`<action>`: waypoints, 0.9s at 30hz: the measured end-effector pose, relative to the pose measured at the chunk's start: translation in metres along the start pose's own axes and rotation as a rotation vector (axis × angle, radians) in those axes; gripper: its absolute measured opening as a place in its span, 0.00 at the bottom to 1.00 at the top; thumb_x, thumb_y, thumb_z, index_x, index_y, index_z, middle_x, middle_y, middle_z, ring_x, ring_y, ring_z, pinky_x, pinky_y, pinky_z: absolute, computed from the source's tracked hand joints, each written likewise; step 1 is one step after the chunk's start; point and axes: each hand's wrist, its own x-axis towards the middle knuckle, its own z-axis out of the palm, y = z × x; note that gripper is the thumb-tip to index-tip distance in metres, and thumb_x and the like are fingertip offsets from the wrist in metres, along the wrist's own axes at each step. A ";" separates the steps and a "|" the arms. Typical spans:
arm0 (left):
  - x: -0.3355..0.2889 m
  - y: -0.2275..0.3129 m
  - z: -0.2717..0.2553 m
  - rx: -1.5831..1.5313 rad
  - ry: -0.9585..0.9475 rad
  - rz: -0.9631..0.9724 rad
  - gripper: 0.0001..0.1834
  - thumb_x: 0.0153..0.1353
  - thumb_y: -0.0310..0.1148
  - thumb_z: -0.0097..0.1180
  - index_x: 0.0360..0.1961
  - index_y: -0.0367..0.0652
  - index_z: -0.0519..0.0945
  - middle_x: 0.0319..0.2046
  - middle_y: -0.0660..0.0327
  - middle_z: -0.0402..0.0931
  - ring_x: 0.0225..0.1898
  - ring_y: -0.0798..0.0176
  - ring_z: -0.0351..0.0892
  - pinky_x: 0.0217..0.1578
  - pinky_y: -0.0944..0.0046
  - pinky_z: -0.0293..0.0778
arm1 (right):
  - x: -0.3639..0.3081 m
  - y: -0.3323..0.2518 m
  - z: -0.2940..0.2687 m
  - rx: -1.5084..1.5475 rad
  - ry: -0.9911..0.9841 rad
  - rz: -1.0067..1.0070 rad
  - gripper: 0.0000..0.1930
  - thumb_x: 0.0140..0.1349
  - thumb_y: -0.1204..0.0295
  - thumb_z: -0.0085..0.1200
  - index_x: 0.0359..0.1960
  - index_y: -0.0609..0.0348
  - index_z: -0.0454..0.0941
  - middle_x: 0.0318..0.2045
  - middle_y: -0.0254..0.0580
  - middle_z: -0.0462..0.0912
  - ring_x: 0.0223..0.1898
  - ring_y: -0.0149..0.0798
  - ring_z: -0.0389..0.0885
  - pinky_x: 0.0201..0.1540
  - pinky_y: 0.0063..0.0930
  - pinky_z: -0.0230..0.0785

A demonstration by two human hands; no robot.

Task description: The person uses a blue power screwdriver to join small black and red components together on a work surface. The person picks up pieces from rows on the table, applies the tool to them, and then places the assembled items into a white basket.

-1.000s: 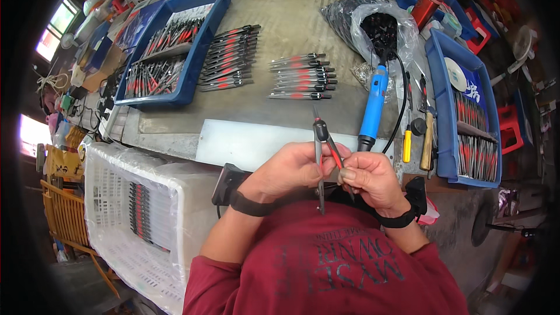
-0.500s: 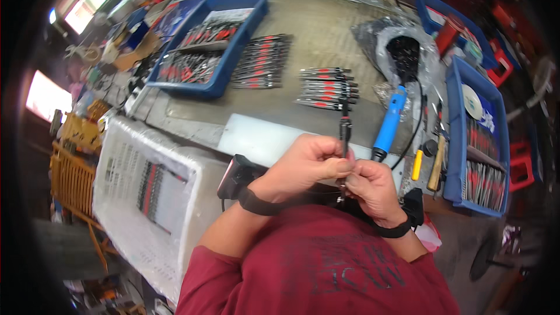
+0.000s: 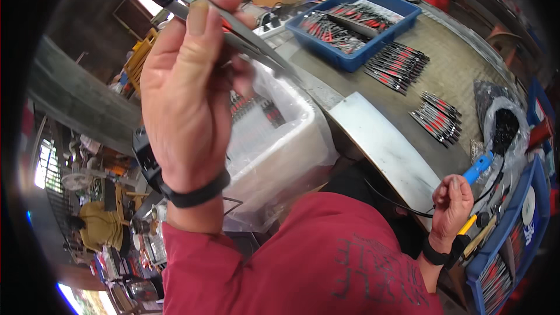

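Note:
My left hand (image 3: 189, 87) is raised high at the upper left, close to the camera. It is closed on a slim grey metal tool (image 3: 251, 44) with a red part and a round black knob at one end, held above the plastic-lined white crate (image 3: 280, 154). In that crate lie rows of dark tools with red parts (image 3: 271, 114). My right hand (image 3: 453, 205) is low at the right, its fingers curled together, just in front of the blue-handled electric screwdriver (image 3: 479, 168). Whatever it may hold is hidden.
On the worktable lie two groups of red-and-black tools (image 3: 436, 118), beside a blue tray (image 3: 350, 61) of similar ones. A white board (image 3: 379, 140) lies along the near edge. At the right are a clear bag (image 3: 522, 114) of black parts and another blue tray (image 3: 539, 192).
My hands have parted. The left one has swung up and left with the tool; the right one has moved off to the right. The view has turned toward the left.

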 end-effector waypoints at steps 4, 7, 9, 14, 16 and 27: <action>0.022 -0.017 -0.054 0.174 0.179 -0.099 0.11 0.59 0.34 0.52 0.37 0.36 0.76 0.26 0.64 0.75 0.21 0.77 0.67 0.18 0.79 0.63 | 0.003 0.003 -0.007 -0.010 0.018 0.005 0.08 0.60 0.70 0.48 0.28 0.63 0.71 0.17 0.32 0.69 0.17 0.22 0.61 0.18 0.13 0.51; 0.042 -0.048 -0.101 0.387 0.244 -0.287 0.08 0.58 0.36 0.54 0.31 0.41 0.77 0.22 0.68 0.73 0.20 0.79 0.66 0.18 0.79 0.61 | 0.003 0.006 -0.012 -0.032 0.052 0.001 0.08 0.60 0.70 0.48 0.27 0.63 0.70 0.17 0.32 0.68 0.16 0.23 0.61 0.18 0.14 0.52; 0.049 -0.079 -0.129 0.510 0.242 -0.444 0.07 0.55 0.35 0.55 0.26 0.44 0.76 0.20 0.70 0.71 0.19 0.79 0.65 0.17 0.79 0.59 | 0.001 0.005 -0.015 -0.052 0.024 -0.004 0.08 0.61 0.70 0.47 0.27 0.62 0.70 0.16 0.32 0.68 0.16 0.23 0.61 0.18 0.14 0.51; 0.038 -0.170 -0.186 0.687 0.191 -0.788 0.10 0.51 0.31 0.56 0.17 0.43 0.70 0.13 0.67 0.64 0.13 0.72 0.61 0.11 0.72 0.54 | 0.002 0.007 -0.015 -0.098 0.066 0.010 0.08 0.61 0.70 0.46 0.26 0.61 0.70 0.16 0.32 0.67 0.15 0.23 0.60 0.18 0.14 0.51; 0.023 -0.205 -0.206 0.648 0.132 -0.910 0.10 0.50 0.29 0.56 0.16 0.40 0.70 0.11 0.65 0.63 0.11 0.70 0.62 0.10 0.69 0.55 | 0.003 0.009 -0.012 -0.124 0.088 0.023 0.09 0.61 0.70 0.46 0.26 0.61 0.70 0.15 0.31 0.67 0.15 0.23 0.60 0.17 0.14 0.50; -0.051 -0.339 -0.262 0.672 0.210 -1.303 0.10 0.52 0.28 0.56 0.17 0.37 0.73 0.13 0.61 0.68 0.12 0.66 0.67 0.11 0.66 0.62 | 0.011 0.022 0.007 -0.279 0.142 0.031 0.09 0.61 0.70 0.47 0.27 0.63 0.70 0.14 0.30 0.65 0.15 0.21 0.57 0.17 0.14 0.47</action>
